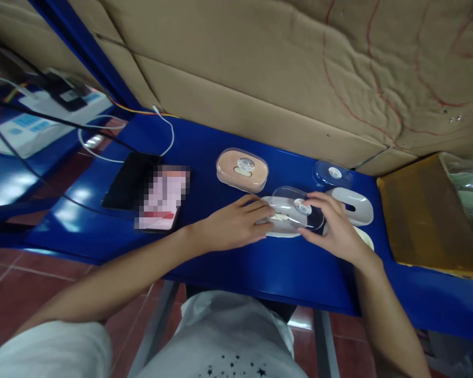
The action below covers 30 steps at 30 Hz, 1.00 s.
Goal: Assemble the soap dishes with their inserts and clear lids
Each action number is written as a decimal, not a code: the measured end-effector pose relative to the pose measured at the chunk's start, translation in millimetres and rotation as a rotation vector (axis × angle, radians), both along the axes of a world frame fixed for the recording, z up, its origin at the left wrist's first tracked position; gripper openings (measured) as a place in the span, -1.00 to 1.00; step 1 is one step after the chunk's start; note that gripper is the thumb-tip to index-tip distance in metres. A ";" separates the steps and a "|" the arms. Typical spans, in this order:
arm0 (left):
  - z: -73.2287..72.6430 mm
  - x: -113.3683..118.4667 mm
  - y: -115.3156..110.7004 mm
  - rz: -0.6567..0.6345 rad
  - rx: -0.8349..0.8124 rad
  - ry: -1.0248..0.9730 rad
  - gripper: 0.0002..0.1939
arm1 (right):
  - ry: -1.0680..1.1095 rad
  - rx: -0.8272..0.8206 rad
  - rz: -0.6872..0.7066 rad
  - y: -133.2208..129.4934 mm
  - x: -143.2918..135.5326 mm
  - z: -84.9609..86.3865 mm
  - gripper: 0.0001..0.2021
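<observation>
My right hand (335,223) grips a clear plastic lid (286,196) with a round label, tilted over a white oval soap box (284,229). My left hand (240,223) is at the box's left end, its fingers bent around the edge. Something small and pale shows inside the box, too blurred to name. Behind my left hand sits a pink oval soap box (224,170) under its clear lid. To the right lie another clear lid (323,172) and a white oval piece with a slot (362,207). A further white piece (366,239) is partly hidden behind my right hand.
A phone (161,199) with a blurred-out screen and a black device (122,184) lie on the left of the blue table (236,268). Cables and a power strip (43,123) are beyond. A cardboard box (421,215) stands at right; cardboard (252,68) lines the back.
</observation>
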<state>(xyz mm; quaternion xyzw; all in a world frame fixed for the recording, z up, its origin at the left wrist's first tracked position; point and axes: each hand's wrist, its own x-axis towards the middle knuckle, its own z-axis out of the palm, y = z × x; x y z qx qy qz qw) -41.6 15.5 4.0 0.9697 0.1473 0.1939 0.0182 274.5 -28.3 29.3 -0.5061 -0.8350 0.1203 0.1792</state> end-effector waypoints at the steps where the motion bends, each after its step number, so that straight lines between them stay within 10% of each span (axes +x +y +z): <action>1: 0.1 -0.5 0.5 0.003 0.010 -0.010 -0.82 | 0.004 0.010 0.010 -2.1 -2.0 -4.5 -0.49; 13: -7.7 -3.0 10.3 0.019 -0.081 -0.079 -0.40 | -0.011 0.047 0.103 -10.4 -16.0 -11.9 -0.48; 30: -10.2 -3.7 9.8 0.062 -0.135 -0.051 -0.31 | 0.029 0.109 0.194 -8.3 -22.0 -20.6 -0.46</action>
